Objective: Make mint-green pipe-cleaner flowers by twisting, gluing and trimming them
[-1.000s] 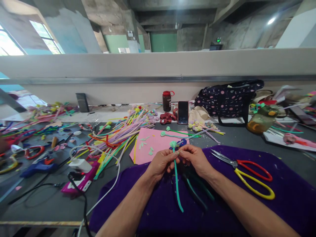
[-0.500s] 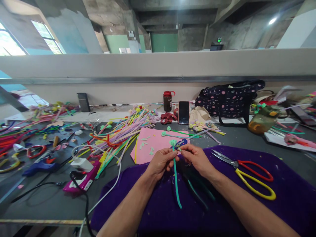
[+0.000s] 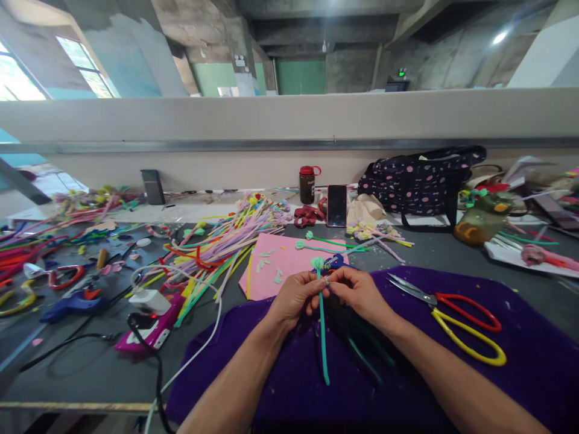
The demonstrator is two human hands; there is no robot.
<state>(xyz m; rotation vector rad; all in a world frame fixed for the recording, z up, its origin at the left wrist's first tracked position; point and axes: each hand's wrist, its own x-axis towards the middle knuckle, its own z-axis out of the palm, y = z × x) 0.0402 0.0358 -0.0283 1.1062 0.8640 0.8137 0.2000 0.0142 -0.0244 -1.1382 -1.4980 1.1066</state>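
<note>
Between thumb and fingers, my left hand (image 3: 294, 296) grips a green pipe-cleaner stem (image 3: 324, 346). Its small light-green curled head (image 3: 317, 264) stands above the fingers, and the stem's tail hangs down over the purple cloth (image 3: 253, 361). My right hand (image 3: 359, 293) is closed in a pinch right at the left fingertips, beside the stem; what it holds there is hidden. A blue tool (image 3: 335, 260) lies just behind the hands, partly covered. Dark-green tool handles (image 3: 364, 360) show below my right hand.
Scissors (image 3: 446, 316) with red and yellow handles lie at right. Behind the hands is a pink sheet (image 3: 262, 277) with green scraps. A pipe-cleaner pile (image 3: 235, 232), a pink power strip (image 3: 151, 331) with cables and a blue glue gun (image 3: 75, 306) are left. A phone (image 3: 336, 206) stands behind.
My right fingertips have moved slightly left and down, up against the left fingertips; the pale bit seen between them is now hidden. The stem's lower end has swung slightly left.
</note>
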